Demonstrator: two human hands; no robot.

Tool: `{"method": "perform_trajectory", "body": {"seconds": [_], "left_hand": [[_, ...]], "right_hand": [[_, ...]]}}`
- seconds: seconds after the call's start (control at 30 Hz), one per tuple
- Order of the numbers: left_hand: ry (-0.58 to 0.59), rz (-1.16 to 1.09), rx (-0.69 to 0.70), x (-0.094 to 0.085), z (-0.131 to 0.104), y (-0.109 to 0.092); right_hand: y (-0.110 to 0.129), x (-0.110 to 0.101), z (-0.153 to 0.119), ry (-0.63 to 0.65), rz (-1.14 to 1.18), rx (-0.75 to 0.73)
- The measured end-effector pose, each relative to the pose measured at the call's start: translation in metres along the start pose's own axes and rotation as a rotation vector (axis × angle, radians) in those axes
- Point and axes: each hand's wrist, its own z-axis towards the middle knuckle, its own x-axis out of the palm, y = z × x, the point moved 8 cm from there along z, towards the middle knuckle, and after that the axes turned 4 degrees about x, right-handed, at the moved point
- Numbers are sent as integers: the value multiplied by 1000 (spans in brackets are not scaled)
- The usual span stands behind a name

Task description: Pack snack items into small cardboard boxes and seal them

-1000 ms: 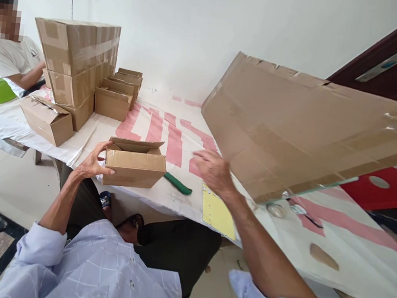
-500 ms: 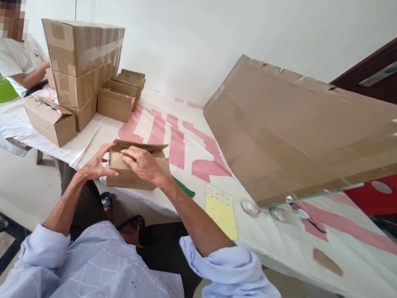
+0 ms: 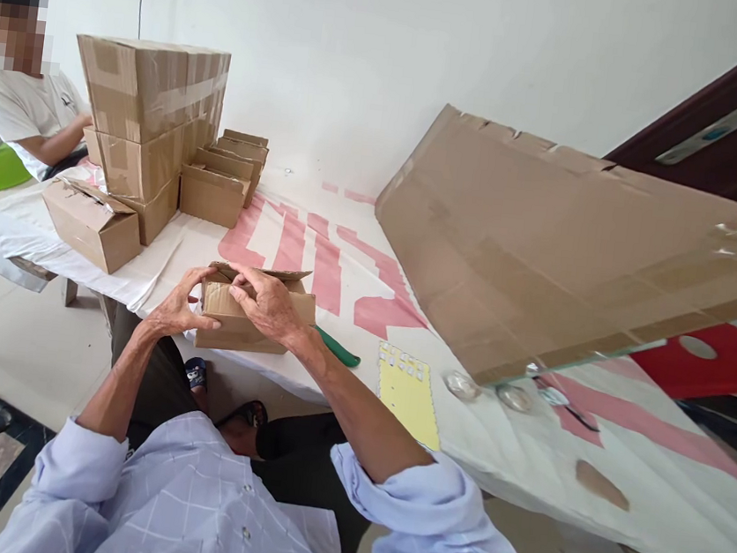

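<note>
A small cardboard box (image 3: 246, 334) stands near the front edge of the cloth-covered table, its back flap (image 3: 275, 275) raised at a slant. Gripping its left end is my left hand (image 3: 175, 303), thumb along the front face and fingers at the back corner. My right hand (image 3: 265, 300) lies over the top with bent fingers at the flap and top edge; the fingertips are partly hidden. Just right of the box, a green-handled tool (image 3: 339, 348) is partly covered by my forearm. A yellow sheet (image 3: 408, 396) with small pale pieces lies farther right.
Stacked taped boxes (image 3: 156, 92) and a closed box (image 3: 91, 227) stand left; open-flapped boxes (image 3: 215, 192) stand behind. A large cardboard sheet (image 3: 544, 252) leans on the wall. Tape rolls (image 3: 463, 385) lie below it. A co-worker (image 3: 28, 113) sits at far left beyond the stack.
My right hand has shifted slightly, its fingers lifting and bending more over the box top. My left hand keeps its grip. The whole view has moved slightly.
</note>
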Motion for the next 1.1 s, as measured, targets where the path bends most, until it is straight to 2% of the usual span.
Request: {"method": "perform_trajectory", "body": {"seconds": [0.13, 0.3, 0.57, 0.8, 1.0, 1.1], "left_hand": [[11, 3, -6, 0, -1, -3], [10, 23, 13, 0, -3, -8], [15, 33, -4, -1, -4, -13], [32, 30, -11, 0, -4, -15], [21, 17, -25, -1, -3, -9], [39, 35, -32, -1, -2, -6]], "right_hand": [[-10, -2, 3, 28, -62, 84], [-6, -3, 0, 42, -85, 55], [2, -5, -3, -5, -66, -21], [-1, -5, -9, 55, -68, -11], [-1, -14, -11, 40, -140, -17], [8, -22, -18, 19, -216, -74]]}}
